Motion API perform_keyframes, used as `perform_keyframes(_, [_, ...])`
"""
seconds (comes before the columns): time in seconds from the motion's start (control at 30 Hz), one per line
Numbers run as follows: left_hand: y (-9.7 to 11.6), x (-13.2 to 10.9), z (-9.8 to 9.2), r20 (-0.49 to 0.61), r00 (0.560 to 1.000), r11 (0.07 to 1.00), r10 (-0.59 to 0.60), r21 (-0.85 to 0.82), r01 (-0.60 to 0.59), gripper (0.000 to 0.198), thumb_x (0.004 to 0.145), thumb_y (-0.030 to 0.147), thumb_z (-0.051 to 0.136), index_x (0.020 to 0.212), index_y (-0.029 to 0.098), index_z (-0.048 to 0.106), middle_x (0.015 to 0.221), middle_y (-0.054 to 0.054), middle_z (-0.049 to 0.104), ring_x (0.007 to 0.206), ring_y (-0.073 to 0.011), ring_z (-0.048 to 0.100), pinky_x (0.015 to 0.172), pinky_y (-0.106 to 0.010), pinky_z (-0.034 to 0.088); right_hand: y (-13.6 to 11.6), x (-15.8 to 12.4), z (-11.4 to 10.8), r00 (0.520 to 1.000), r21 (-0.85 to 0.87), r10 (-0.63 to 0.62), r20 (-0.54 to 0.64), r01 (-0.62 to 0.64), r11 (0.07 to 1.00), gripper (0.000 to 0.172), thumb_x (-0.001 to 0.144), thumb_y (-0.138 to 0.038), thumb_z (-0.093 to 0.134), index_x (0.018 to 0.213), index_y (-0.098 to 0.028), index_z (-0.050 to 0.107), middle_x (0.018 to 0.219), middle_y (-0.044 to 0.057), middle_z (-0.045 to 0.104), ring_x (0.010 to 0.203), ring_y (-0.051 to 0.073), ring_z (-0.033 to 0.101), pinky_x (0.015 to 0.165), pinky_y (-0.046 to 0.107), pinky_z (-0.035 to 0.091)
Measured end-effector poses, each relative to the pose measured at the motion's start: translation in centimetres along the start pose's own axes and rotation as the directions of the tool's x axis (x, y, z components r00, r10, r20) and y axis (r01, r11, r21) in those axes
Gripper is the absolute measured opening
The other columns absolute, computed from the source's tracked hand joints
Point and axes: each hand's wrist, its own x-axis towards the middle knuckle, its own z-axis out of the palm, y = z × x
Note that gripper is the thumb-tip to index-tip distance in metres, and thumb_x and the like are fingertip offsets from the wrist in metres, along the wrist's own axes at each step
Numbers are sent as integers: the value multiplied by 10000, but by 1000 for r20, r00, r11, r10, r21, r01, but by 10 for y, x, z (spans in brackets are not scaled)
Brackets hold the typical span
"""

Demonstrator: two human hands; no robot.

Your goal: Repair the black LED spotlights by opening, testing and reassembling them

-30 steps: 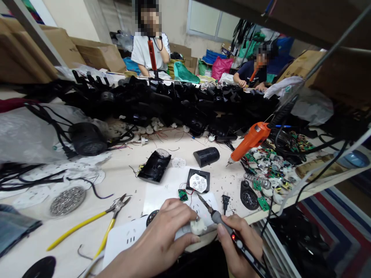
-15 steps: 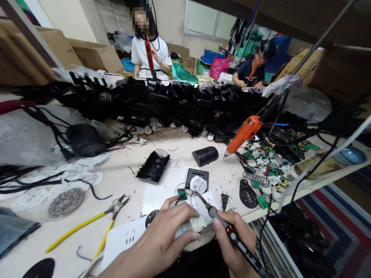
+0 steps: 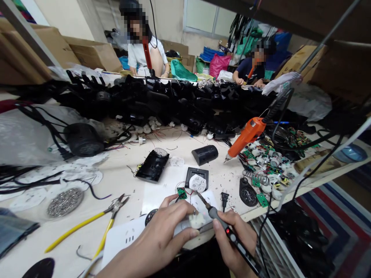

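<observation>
Here the left hand [image 3: 166, 231] pinches a small white part [image 3: 196, 220] — just right of it, the right hand [image 3: 236, 239] grips a soldering iron [image 3: 228, 233].

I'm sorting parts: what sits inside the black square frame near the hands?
A white faceted disc sits inside the black square frame. Whatever lies beneath the disc is covered.

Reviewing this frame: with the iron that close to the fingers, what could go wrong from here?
Burn risk: the left hand pinches the small white part right beside the soldering iron held in the right hand. The tip also points toward the red wires of the green board and could scorch them. Both hands work at the table edge, so a slipped part may fall.
</observation>
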Motion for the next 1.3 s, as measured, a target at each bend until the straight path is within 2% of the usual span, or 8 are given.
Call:
perform_keyframes(0.3, [-3, -2, 1, -1, 1000, 1000, -21, 6, 21, 150, 947, 361, 485, 1038, 242, 482, 970, -18, 637, 909, -202, 569, 994, -431, 370, 0, -2, -4, 1000, -35, -15, -6, 15, 999, 61, 874, -195, 588, 905, -172, 634, 704, 36, 691, 615, 153, 680, 554, 223, 536])
perform_keyframes(0.47, [-3, -2, -1, -5, 1000, 999, -23, 23, 23, 154, 946, 361, 492, 1045, 244, 477, 956, -10, 636, 917, -204, 572, 1026, -443, 343, -4, -1, -9, 998, -56, -9, 55, 12, 998, 82, 858, -177, 608, 936, -170, 633, 740, 44, 705, 672, 162, 698, 593, 227, 554])
perform_keyframes(0.67, [-2, -1, -1, -12, 1000, 1000, 0, 16, 0, 151, 947, 352, 500, 1049, 247, 465, 956, 7, 627, 900, -187, 572, 1040, -433, 323, -2, -2, 0, 998, -33, -21, -63, 19, 999, 68, 866, -205, 599, 915, -171, 632, 704, 32, 679, 597, 143, 662, 570, 228, 547])
perform_keyframes(0.87, [1, -1, -2, -14, 1000, 1000, -5, 8, 6, 142, 950, 346, 490, 1048, 246, 469, 973, -1, 632, 923, -194, 575, 1003, -419, 362, -1, -3, 4, 1000, -21, -7, -31, 7, 1000, 71, 863, -180, 590, 923, -171, 625, 662, 7, 648, 546, 123, 634, 549, 215, 532])
perform_keyframes(1.17, [0, -3, -2, -18, 1000, 1000, -24, 3, 24, 158, 937, 356, 503, 1052, 249, 497, 986, -19, 648, 963, -220, 560, 985, -427, 400, -1, -1, 3, 1000, -13, -18, -7, 18, 1000, 86, 861, -165, 594, 943, -174, 621, 713, 36, 689, 612, 152, 676, 573, 233, 545])
perform_keyframes(1.3, [0, -3, -2, -24, 998, 999, -50, -11, 50, 174, 935, 374, 503, 1061, 254, 504, 1012, -24, 651, 1004, -231, 556, 1001, -438, 396, 0, -2, 5, 998, -7, -68, -11, 68, 998, 112, 848, -141, 591, 954, -170, 614, 702, 34, 677, 586, 147, 661, 553, 233, 539])
